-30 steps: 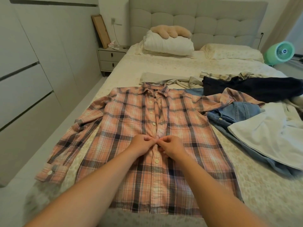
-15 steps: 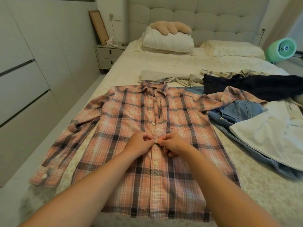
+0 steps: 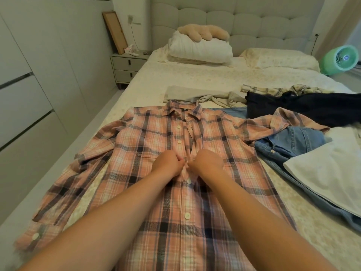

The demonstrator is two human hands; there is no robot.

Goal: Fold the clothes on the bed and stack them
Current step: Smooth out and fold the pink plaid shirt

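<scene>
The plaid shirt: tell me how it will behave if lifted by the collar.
The plaid shirt would likely go floppy and hang; its cloth already puckers where the left hand and right hand pinch the placket. The spread sleeves would probably trail and drag. It looks light and thin, unlikely to slip from fingers.

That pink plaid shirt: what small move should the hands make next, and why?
Probably finish fastening this button. Both the left hand and right hand pinch the front strip of the plaid shirt mid-chest. Below them the front looks closed; above, toward the collar, it gapes open.
</scene>
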